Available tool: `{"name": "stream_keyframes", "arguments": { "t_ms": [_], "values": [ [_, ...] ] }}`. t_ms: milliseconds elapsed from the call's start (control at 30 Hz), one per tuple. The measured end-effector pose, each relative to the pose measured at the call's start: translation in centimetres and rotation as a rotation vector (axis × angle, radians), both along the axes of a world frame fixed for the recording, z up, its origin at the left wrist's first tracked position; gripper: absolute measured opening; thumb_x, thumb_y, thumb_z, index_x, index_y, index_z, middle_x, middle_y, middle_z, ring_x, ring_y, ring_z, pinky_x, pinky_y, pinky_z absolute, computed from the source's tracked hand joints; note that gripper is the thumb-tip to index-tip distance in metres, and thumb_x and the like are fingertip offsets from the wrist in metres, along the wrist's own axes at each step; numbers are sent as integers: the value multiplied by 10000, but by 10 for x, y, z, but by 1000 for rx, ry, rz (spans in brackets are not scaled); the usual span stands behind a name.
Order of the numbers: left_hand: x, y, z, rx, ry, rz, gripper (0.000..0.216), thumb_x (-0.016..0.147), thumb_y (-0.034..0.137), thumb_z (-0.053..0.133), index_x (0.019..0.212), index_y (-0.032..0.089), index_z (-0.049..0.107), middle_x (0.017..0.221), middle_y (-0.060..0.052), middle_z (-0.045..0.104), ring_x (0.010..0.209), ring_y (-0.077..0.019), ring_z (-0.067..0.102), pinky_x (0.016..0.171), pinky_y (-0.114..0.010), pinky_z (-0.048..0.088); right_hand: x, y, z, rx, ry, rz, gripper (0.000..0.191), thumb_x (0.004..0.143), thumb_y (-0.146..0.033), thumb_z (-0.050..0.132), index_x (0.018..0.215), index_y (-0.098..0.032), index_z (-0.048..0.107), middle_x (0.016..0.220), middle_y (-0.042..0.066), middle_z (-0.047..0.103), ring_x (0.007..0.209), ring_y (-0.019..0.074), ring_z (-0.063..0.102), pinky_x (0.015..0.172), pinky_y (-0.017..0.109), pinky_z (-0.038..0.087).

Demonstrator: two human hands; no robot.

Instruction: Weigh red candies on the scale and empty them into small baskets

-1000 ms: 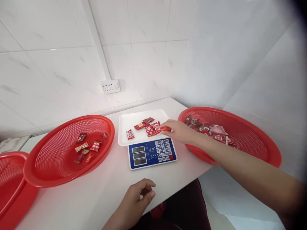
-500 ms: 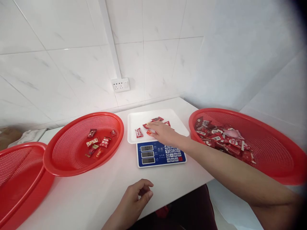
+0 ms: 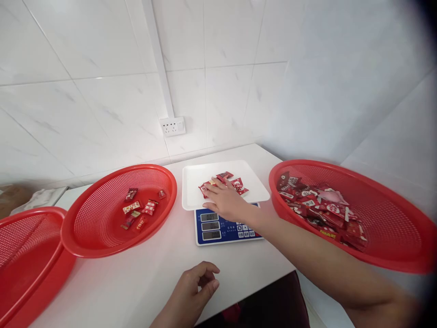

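While the right hand [image 3: 223, 200] lies flat, grip wide, on the wrapped candies [image 3: 239, 184] on the white scale tray [image 3: 193, 182] at frame centre (left hand [image 3: 196, 284] loosely curled, empty, on the counter [image 3: 136, 282], lower centre), that palm's press may skew the reading or slide candies overboard.

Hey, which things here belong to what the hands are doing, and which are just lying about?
In use: right hand, flat on the wrapped candies; white tray; scale; right basket and middle basket, both holding candies.
Lying about: left basket; cloth; wall socket; left hand, resting on the table.
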State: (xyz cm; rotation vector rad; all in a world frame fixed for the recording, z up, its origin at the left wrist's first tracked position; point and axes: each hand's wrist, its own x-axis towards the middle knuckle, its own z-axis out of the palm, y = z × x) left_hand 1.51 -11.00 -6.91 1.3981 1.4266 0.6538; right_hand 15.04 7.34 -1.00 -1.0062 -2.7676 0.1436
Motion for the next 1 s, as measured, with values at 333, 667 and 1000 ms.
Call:
{"name": "stream_keyframes", "arguments": {
  "t_ms": [333,667,1000],
  "values": [
    [-1,13,13,106,76,-6,228,858,340,494,1001,217,623,873,-35,662,792,-172,586,733,-281,465,159,-41,-13,60,101,-394,579,864,-564,388,1329,-237,496,1433,90,415,1350,308,293,1073,520,290],
    [6,141,63,658,557,-114,359,916,321,421,1246,205,502,1358,-73,499,1342,-251,311,1079,-456,301,236,-88,-57,-11,119,-623,593,844,-587,404,1350,-283,466,1339,52,530,1205,302,504,924,459,492],
    [-5,191,45,585,792,-167,451,865,367,494,1276,183,483,1392,-119,460,1342,-328,305,1075,-500,274,228,-91,-55,59,117,-625,588,856,-580,360,1315,-246,515,1272,69,586,1150,308,552,861,463,523]
  ]
}}
